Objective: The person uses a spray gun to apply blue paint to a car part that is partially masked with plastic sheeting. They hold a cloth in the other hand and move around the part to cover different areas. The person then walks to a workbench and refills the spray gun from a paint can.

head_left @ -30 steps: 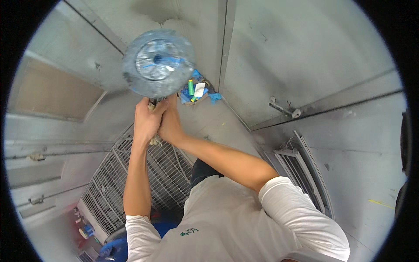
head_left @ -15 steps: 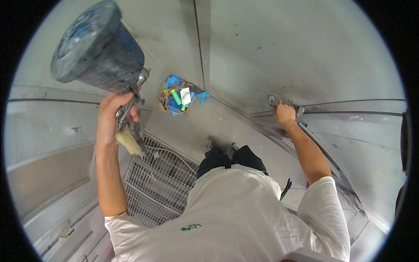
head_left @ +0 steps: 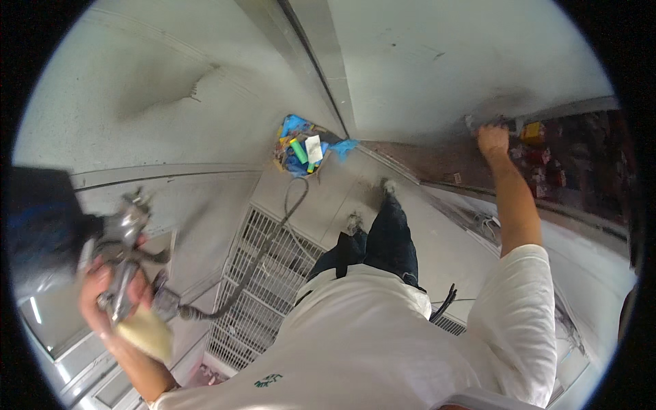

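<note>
My left hand is closed around the grip of a metal spray gun, blurred by motion. A large dark, paint-stained cup is attached to the gun and lies toward the left rim of the picture. A pale yellow pad-like piece hangs below the grip beside my wrist. From the gun's base runs a grey hose. My right hand, fingers curled, grips the lower edge of a pale grey door panel; whether a handle lies under the fingers is hidden.
Beside the right hand, a dark reddish opening shows a yellow item and other unclear things. A box of rubbish with blue and green pieces stands in the corner. Floor grating lies left of my legs. Pale walls stand around.
My left hand has lowered the spray gun to the left, tipping its cup sideways. My right hand has moved up and right with the panel, and a dark gap has opened below it. My feet have shifted.
</note>
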### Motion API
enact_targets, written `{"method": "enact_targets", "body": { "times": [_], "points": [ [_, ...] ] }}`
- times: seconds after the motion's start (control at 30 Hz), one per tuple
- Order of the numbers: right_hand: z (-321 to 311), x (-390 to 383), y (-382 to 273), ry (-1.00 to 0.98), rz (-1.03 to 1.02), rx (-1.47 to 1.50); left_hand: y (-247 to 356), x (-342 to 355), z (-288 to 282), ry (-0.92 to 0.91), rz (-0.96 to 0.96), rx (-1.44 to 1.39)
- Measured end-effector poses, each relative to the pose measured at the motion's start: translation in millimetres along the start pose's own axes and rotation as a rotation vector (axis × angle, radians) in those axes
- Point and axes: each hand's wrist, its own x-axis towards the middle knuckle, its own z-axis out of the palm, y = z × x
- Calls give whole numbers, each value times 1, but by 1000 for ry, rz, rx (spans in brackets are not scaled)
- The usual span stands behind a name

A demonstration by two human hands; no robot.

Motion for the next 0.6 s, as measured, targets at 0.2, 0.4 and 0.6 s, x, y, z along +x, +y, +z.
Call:
{"method": "enact_targets", "body": {
  "times": [0.2, 0.4, 0.6],
  "points": [
    [-55, 92, 17, 224, 40, -31, 62, 1, -4, -367, -44, -221],
    [-122, 157, -15, 168, -194, 185, 45, 54, 91, -368, -100, -134],
    [-104, 143, -81, 424, -448, 625, 16, 135, 211, -106, -108, -14]
  ]
}}
